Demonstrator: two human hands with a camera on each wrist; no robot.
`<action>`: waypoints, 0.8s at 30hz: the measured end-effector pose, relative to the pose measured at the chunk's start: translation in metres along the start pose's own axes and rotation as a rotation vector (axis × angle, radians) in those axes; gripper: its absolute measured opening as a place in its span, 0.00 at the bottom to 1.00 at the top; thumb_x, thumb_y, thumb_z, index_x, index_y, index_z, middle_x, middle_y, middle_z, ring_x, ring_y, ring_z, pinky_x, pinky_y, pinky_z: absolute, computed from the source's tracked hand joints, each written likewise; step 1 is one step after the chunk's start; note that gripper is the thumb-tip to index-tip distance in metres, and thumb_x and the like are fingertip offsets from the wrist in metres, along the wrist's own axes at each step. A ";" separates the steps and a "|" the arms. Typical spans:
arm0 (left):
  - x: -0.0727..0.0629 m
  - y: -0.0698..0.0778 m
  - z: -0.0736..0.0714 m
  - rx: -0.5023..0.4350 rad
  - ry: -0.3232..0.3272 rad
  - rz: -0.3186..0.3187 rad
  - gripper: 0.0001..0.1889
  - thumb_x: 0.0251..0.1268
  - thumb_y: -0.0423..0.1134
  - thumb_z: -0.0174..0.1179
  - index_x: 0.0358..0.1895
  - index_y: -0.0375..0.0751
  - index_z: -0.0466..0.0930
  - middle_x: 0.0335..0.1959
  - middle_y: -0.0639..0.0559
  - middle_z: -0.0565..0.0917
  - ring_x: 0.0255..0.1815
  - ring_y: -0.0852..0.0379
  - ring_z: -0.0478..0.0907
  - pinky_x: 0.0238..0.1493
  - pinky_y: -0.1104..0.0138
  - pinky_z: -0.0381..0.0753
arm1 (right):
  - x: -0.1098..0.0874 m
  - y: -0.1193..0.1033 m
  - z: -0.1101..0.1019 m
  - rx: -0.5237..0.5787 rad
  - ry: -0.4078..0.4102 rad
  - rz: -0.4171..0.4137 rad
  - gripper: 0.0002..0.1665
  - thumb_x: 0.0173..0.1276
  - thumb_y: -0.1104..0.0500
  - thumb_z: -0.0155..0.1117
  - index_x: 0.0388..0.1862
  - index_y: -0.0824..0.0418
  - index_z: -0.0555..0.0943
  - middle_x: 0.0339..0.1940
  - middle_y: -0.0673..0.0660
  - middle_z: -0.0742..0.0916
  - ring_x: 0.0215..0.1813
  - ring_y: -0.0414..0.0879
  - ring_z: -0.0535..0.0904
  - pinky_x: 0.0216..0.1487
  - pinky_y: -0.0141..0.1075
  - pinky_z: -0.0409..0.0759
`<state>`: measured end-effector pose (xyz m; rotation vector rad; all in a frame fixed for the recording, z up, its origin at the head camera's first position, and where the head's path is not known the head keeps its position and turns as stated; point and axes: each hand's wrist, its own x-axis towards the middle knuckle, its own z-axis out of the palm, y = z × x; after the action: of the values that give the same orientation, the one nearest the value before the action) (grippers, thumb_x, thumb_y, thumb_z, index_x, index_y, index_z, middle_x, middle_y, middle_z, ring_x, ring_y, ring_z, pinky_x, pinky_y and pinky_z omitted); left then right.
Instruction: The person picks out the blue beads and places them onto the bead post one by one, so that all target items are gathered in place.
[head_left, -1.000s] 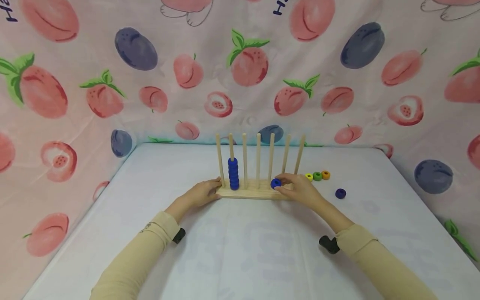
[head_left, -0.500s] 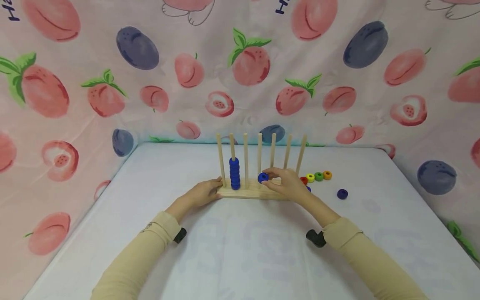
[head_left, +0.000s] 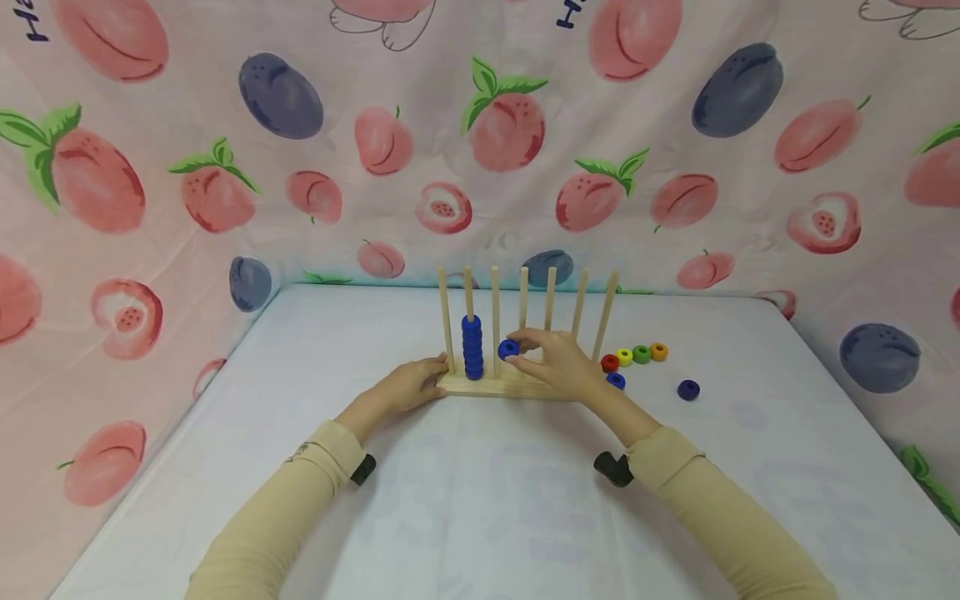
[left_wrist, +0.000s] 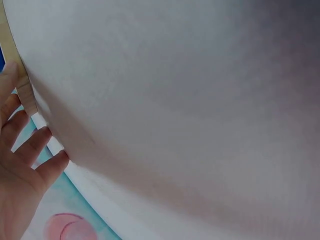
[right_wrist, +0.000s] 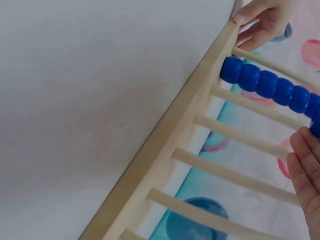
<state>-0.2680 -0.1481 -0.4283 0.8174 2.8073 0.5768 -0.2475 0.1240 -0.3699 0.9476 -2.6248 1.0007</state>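
A wooden peg stand (head_left: 517, 389) with several upright rods stands on the table. Blue beads (head_left: 472, 350) are stacked on its second rod from the left. My left hand (head_left: 405, 387) grips the left end of the base; in the left wrist view, the thumb of that hand (left_wrist: 22, 172) lies on the wood. Between thumb and fingers my right hand (head_left: 564, 363) pinches a single blue bead (head_left: 507, 350), in front of the rods and just right of the stack. The right wrist view shows this hand (right_wrist: 310, 175) near the stack's upper end, the bead partly cut off.
Right of the stand lie a red bead (head_left: 610, 363), a yellow bead (head_left: 624, 357), a green bead (head_left: 641, 354) and an orange bead (head_left: 658, 352). A blue bead (head_left: 616, 381) is close to the right forearm, and a dark purple bead (head_left: 687, 390) lies farther right.
My right hand has carried the blue bead leftward and slightly up, toward the blue stack. The red and blue beads beside the stand have come into sight. My left hand stays on the base.
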 end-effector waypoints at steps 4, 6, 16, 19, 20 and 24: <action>0.001 0.000 0.000 -0.002 0.000 0.001 0.26 0.67 0.40 0.57 0.64 0.30 0.67 0.70 0.38 0.63 0.70 0.39 0.62 0.71 0.50 0.62 | 0.005 -0.005 0.002 0.012 0.012 -0.015 0.21 0.63 0.56 0.66 0.51 0.67 0.79 0.42 0.60 0.88 0.44 0.51 0.84 0.48 0.46 0.83; 0.001 0.000 0.000 -0.004 -0.003 0.000 0.26 0.67 0.40 0.57 0.64 0.30 0.67 0.70 0.38 0.63 0.70 0.39 0.62 0.71 0.51 0.61 | 0.008 -0.008 0.003 0.006 0.027 -0.025 0.21 0.63 0.56 0.66 0.52 0.66 0.79 0.43 0.59 0.88 0.45 0.51 0.84 0.46 0.46 0.84; -0.001 0.001 -0.001 0.001 0.013 0.021 0.26 0.66 0.40 0.57 0.63 0.28 0.68 0.69 0.36 0.64 0.69 0.38 0.63 0.70 0.50 0.62 | 0.022 -0.024 0.005 -0.014 0.101 -0.062 0.22 0.62 0.59 0.67 0.52 0.68 0.79 0.43 0.61 0.88 0.44 0.52 0.84 0.45 0.45 0.84; -0.001 0.000 -0.001 -0.002 0.016 0.020 0.26 0.67 0.40 0.57 0.63 0.29 0.68 0.69 0.36 0.64 0.69 0.38 0.63 0.70 0.50 0.62 | 0.026 -0.028 0.005 -0.015 0.110 -0.071 0.22 0.62 0.59 0.67 0.52 0.68 0.79 0.44 0.61 0.87 0.45 0.51 0.84 0.48 0.44 0.84; -0.001 0.000 -0.001 -0.003 0.016 0.020 0.26 0.67 0.40 0.57 0.63 0.29 0.68 0.69 0.36 0.64 0.69 0.38 0.63 0.70 0.50 0.62 | 0.026 -0.029 0.005 -0.014 0.113 -0.075 0.22 0.62 0.59 0.67 0.52 0.68 0.79 0.45 0.61 0.87 0.45 0.51 0.84 0.49 0.44 0.84; -0.001 0.000 -0.001 -0.003 0.016 0.025 0.26 0.67 0.40 0.57 0.63 0.29 0.68 0.69 0.36 0.64 0.69 0.38 0.63 0.70 0.50 0.63 | 0.028 -0.032 0.005 -0.007 0.119 -0.088 0.22 0.61 0.60 0.67 0.52 0.68 0.79 0.46 0.62 0.87 0.46 0.52 0.84 0.51 0.42 0.83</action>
<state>-0.2677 -0.1485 -0.4272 0.8519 2.8137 0.5946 -0.2491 0.0886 -0.3457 0.9621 -2.4652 0.9945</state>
